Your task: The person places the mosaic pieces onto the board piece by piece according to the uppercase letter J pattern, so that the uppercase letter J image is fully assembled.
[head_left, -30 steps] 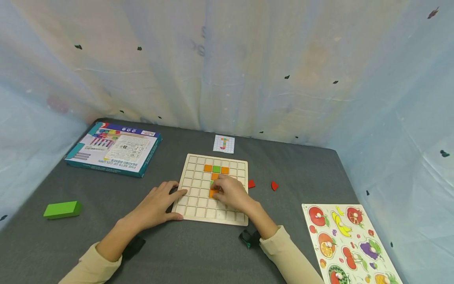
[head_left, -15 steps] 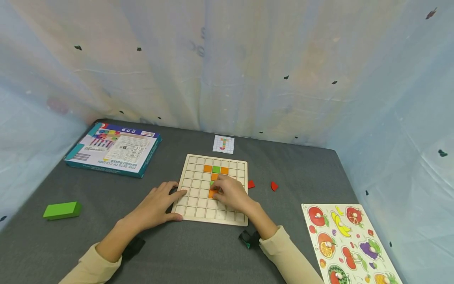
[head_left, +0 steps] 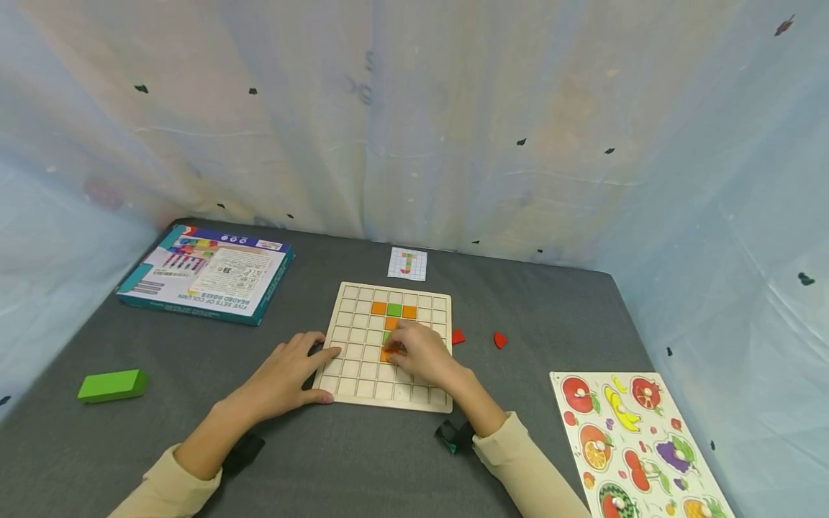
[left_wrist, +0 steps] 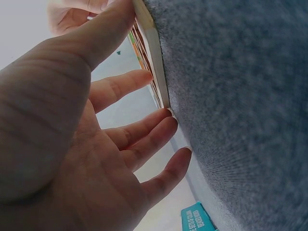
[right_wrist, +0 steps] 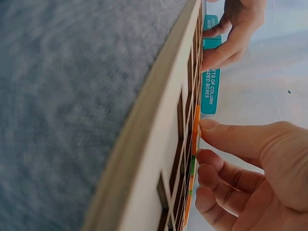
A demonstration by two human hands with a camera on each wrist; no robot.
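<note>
Head view: softly, evenly lit. Left wrist view: washed out at upper left. Grey cloth (left_wrist: 240,96) blurred in both wrist views.

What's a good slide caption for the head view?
Left hand at the edge of a grid board, right hand touching an orange tile.

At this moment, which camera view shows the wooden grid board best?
The head view: most of the grid board is visible from above, though the right hand and left hand cover parts. Left wrist: only an edge and a thin strip of its face. Right wrist: an edge and some cells, steeply slanted.
</note>
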